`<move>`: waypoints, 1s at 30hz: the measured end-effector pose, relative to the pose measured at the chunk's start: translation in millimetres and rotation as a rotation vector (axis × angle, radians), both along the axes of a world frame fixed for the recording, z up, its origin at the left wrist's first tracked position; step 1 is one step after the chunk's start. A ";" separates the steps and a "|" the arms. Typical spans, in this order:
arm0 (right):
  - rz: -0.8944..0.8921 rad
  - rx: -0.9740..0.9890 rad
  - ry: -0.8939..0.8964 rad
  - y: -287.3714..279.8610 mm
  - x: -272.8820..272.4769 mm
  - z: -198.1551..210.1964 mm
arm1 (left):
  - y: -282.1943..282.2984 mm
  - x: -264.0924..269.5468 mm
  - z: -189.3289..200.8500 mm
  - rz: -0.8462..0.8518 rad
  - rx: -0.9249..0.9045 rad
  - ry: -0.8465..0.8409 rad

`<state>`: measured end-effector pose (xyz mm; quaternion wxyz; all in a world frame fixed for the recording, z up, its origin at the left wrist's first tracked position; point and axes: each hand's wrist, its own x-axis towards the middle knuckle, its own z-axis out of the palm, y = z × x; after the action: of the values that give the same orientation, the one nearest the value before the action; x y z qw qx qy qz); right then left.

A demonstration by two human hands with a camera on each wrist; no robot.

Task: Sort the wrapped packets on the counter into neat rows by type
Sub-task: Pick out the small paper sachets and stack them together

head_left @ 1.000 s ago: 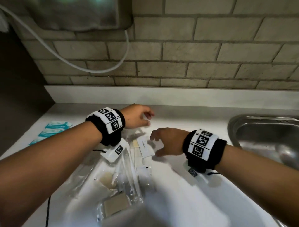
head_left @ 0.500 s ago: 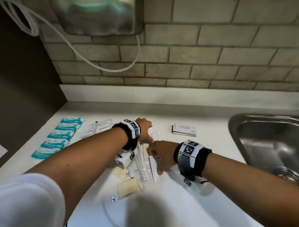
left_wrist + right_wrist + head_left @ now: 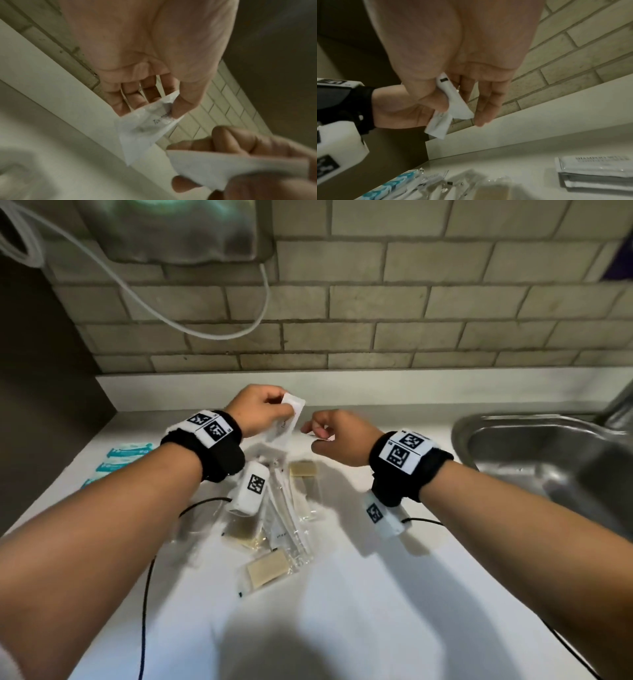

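My left hand [image 3: 272, 404] is raised above the counter and pinches a white sachet [image 3: 289, 414] with printed text; in the left wrist view the thumb and fingers [image 3: 178, 106] hold its top corner [image 3: 145, 125]. Close to its right, my right hand [image 3: 313, 433] pinches a second white packet [image 3: 453, 104] between thumb and fingers. Below both hands lies a loose pile of clear-wrapped packets [image 3: 287, 529], some holding beige soap bars [image 3: 267, 568]. A row of teal packets [image 3: 128, 453] lies at the left.
A stack of white shampoo sachets [image 3: 597, 170] lies on the white counter [image 3: 342, 611] near the back. A steel sink [image 3: 548, 460] is at the right. Brick wall and a white backsplash ledge [image 3: 376, 388] run behind. Black cables trail across the counter.
Both hands have come up off the pile, each with a white packet, and now hold them side by side above the counter. The head camera has tilted and moved closer.
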<state>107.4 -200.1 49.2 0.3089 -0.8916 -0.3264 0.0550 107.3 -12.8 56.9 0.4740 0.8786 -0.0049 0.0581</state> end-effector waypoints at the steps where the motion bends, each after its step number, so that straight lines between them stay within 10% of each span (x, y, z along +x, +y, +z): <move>1: 0.006 0.004 -0.023 0.9 -2.0 -0.5 | 2.8 -4.7 2.9 -0.011 -0.041 0.018; 10: 0.007 0.035 0.076 16.6 -16.8 -10.6 | 23.1 -44.6 3.7 -0.143 -0.276 0.264; 15: -0.048 -0.029 0.070 36.5 -30.9 -7.8 | 36.1 -58.0 -3.0 -0.160 -0.046 0.296; 30: 0.038 0.040 0.280 73.3 -65.8 9.2 | 73.8 -86.1 -9.3 -0.100 -0.205 0.412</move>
<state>41.6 -126.8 58.4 0.3678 -0.8626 -0.2982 0.1782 21.2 60.9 47.5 0.5540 0.8178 0.0543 -0.1460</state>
